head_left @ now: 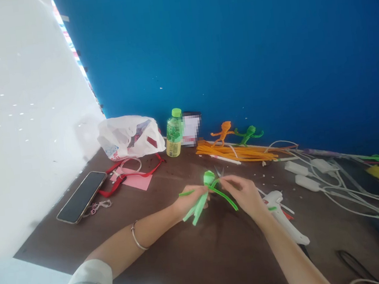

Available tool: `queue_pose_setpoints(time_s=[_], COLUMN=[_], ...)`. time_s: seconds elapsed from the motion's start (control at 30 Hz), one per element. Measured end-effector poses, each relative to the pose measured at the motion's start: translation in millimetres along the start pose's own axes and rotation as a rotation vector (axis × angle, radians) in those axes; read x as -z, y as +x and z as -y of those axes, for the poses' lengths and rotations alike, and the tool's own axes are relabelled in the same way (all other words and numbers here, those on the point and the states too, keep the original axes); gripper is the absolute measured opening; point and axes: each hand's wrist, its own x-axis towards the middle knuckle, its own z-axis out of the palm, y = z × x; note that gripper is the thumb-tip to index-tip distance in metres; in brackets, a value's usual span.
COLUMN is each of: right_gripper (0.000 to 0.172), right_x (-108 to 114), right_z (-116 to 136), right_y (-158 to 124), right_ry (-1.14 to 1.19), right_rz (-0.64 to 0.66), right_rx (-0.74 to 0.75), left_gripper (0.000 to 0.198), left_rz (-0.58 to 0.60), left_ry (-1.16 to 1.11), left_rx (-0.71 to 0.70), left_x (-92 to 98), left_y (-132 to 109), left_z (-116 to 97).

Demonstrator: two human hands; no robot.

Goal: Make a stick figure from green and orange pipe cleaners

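Above the middle of the table my left hand (195, 198) is closed around a small figure of light and dark green pipe cleaners. The figure's round wound head (208, 178) rises above the fingers, and pale green ends (195, 210) hang below them. My right hand (241, 190) pinches a dark green pipe cleaner (225, 196) just right of the head; its free end curves down to the right. A pair of scissors (219, 171) lies behind the right fingertips, partly hidden. Beside the right forearm rests a white glue gun (283, 218).
Orange pipe cleaners (241, 151) lie at the back with an orange figure (225, 133) and a green figure (249, 134). A green-capped bottle (174, 134) stands near a plastic bag (130, 137). A phone (82, 197) lies left; white cables (336, 181) sprawl right.
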Motion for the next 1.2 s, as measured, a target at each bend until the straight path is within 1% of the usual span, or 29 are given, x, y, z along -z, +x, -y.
queue_pose_setpoints(time_s=[0.07, 0.13, 0.2, 0.23, 0.27, 0.33, 0.43, 0.53, 0.63, 0.7, 0.8, 0.9, 1.0, 1.1, 1.13, 1.2], right_gripper=[0.027, 0.026, 0.025, 0.025, 0.025, 0.025, 0.024, 0.024, 0.023, 0.025, 0.027, 0.026, 0.025, 0.025, 0.026, 0.025], right_x=[-5.7, -15.1, -26.6, -32.3, -37.4, -45.0, -48.0, -43.6, -37.5, -33.7, -28.0, -20.1, -10.2, -0.6, 2.1, 6.6], right_z=[-5.9, -9.3, -9.3, -8.0, -6.0, -0.5, 8.5, 14.8, 18.4, 20.4, 23.4, 25.3, 25.0, 22.7, 21.9, 20.5], right_y=[-3.2, -10.3, -19.9, -24.8, -29.4, -36.7, -42.3, -44.0, -45.0, -45.1, -42.3, -35.0, -25.8, -17.2, -14.5, -9.2], right_ry=[0.002, -0.05, -0.183, -0.274, -0.367, -0.514, -0.622, -0.662, -0.683, -0.701, -0.745, -0.8, -0.795, -0.712, -0.673, -0.574], right_rz=[0.018, 0.037, 0.015, -0.019, -0.052, -0.078, -0.086, -0.106, -0.107, -0.1, -0.013, 0.067, 0.023, -0.042, -0.045, -0.001], right_rx=[0.008, 0.048, 0.073, 0.073, 0.074, 0.1, 0.175, 0.179, 0.173, 0.198, 0.277, 0.324, 0.314, 0.302, 0.302, 0.314], left_gripper=[0.032, 0.03, 0.029, 0.029, 0.03, 0.032, 0.035, 0.037, 0.04, 0.041, 0.042, 0.043, 0.042, 0.041, 0.041, 0.041], left_rz=[0.006, 0.012, -0.015, -0.04, -0.067, -0.117, -0.182, -0.236, -0.287, -0.289, -0.249, -0.227, -0.209, -0.2, -0.196, -0.176], left_ry=[-0.137, -0.223, -0.243, -0.233, -0.211, -0.126, 0.142, 0.416, 0.544, 0.626, 0.736, 0.79, 0.819, 0.818, 0.81, 0.785], left_rx=[0.038, 0.03, 0.012, -0.006, -0.025, -0.078, -0.24, -0.399, -0.449, -0.485, -0.546, -0.575, -0.59, -0.585, -0.579, -0.567], left_x=[0.5, 0.3, -0.4, -0.7, -0.8, -0.3, 2.0, 4.1, 3.9, 2.8, 1.6, 2.2, 3.6, 4.6, 4.7, 5.0], left_y=[2.9, 4.3, 4.6, 4.5, 4.2, 3.5, 2.2, 0.6, -1.8, -3.9, -6.2, -6.7, -6.5, -5.8, -5.4, -4.3], left_z=[0.8, 0.2, -0.7, -1.0, -1.1, -0.5, 1.6, 2.0, -0.8, -3.4, -5.6, -5.1, -3.9, -3.4, -3.4, -3.4])
